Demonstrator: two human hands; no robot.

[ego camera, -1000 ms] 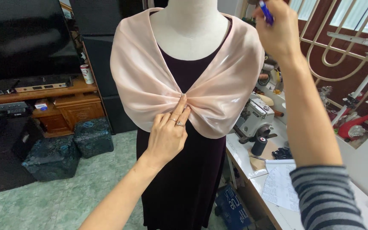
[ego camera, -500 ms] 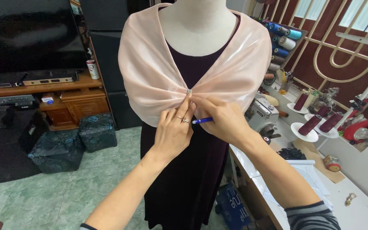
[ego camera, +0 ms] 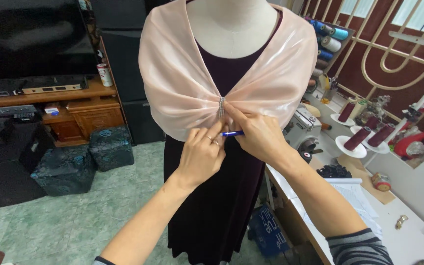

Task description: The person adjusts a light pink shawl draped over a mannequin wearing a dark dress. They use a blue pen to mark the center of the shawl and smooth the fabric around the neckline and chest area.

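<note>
Both hands meet at the front of a dress form: the left hand (ego camera: 203,156) pinches the gathered centre of a pale pink shawl (ego camera: 182,83), while the right hand (ego camera: 261,136) grips a blue pen (ego camera: 232,133) and presses the fabric beside it. A sparkling band (ego camera: 222,106) already cinches the gather over the dark dress (ego camera: 222,196); whether it is fully fastened is unclear. Behind, thread cones (ego camera: 364,137) line the counter's (ego camera: 369,196) far edge.
</note>
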